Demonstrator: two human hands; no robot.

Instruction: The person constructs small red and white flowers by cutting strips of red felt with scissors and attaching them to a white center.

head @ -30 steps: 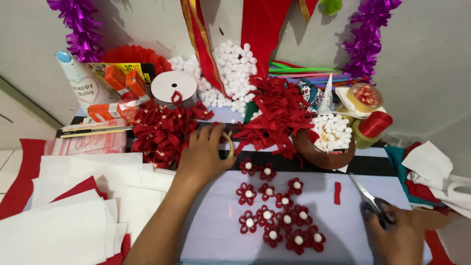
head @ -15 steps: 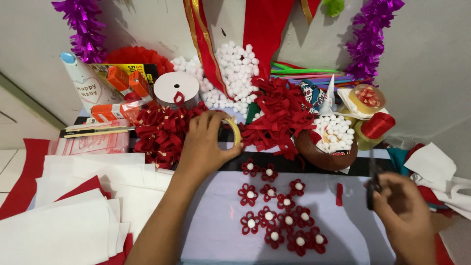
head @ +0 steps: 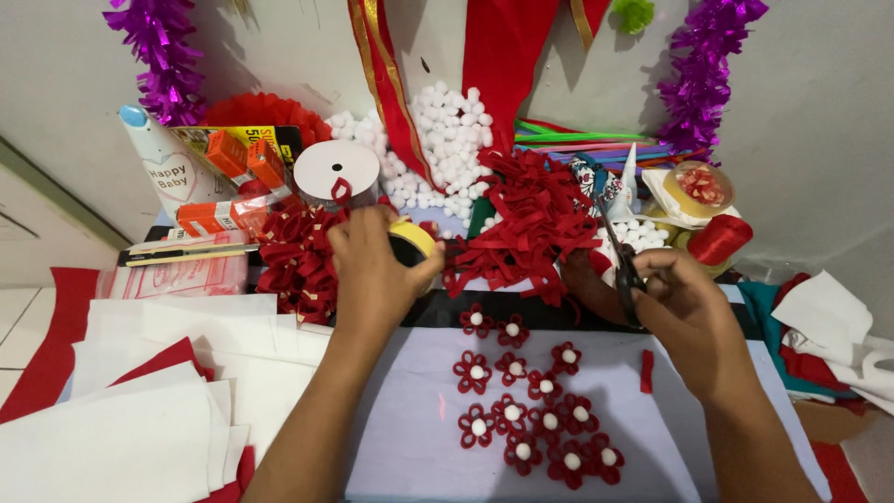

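Red felt flowers (head: 531,410) with white centres lie on a lilac sheet (head: 410,438), beneath purple tinsel (head: 698,74).

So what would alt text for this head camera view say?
A person's left hand holds a yellow tape roll while the right hand grips scissors, above small red felt flowers with white centres on a pale sheet.

- There is one view only, from a camera worn on the person's head, looking steeply down and forward over a cluttered craft table.
- It sits close: both forearms enter from the bottom edge, the left hand (head: 377,270) and right hand (head: 684,303) reaching mid-picture.
- The pale lavender sheet (head: 410,428) fills the near foreground.
- The far edge takes in the grey wall (head: 819,140) with purple tinsel garlands (head: 698,74).
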